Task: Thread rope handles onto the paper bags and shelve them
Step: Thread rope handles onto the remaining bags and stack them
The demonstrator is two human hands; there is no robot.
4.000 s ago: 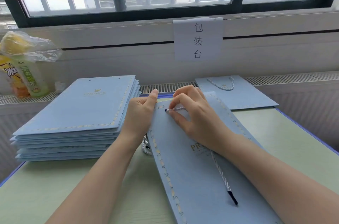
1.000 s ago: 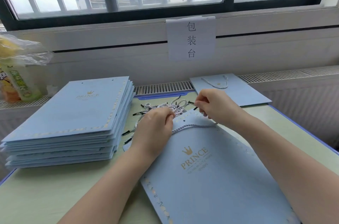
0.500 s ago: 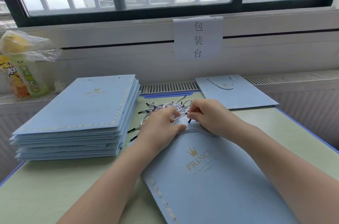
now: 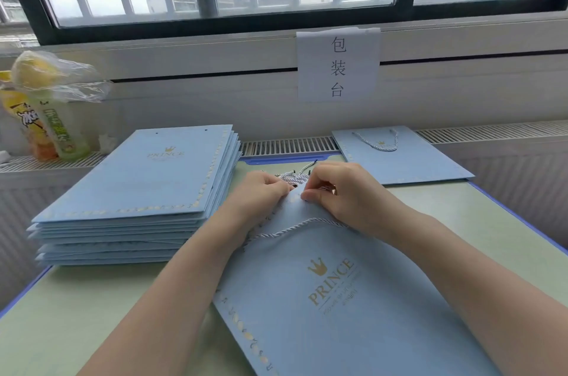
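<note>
The bag (image 4: 338,298) lies flat, near centre on the table (image 4: 76,314); both hands pinch its far edge (left hand (image 4: 261,191), right hand (image 4: 341,191)), rope (image 4: 301,226) looped just below.

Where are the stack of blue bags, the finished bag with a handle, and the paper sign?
stack of blue bags (image 4: 147,172): head view, top bag's face.
finished bag (image 4: 408,163): head view, bare front below its rope handle.
paper sign (image 4: 338,68): head view, sheet's middle.
</note>
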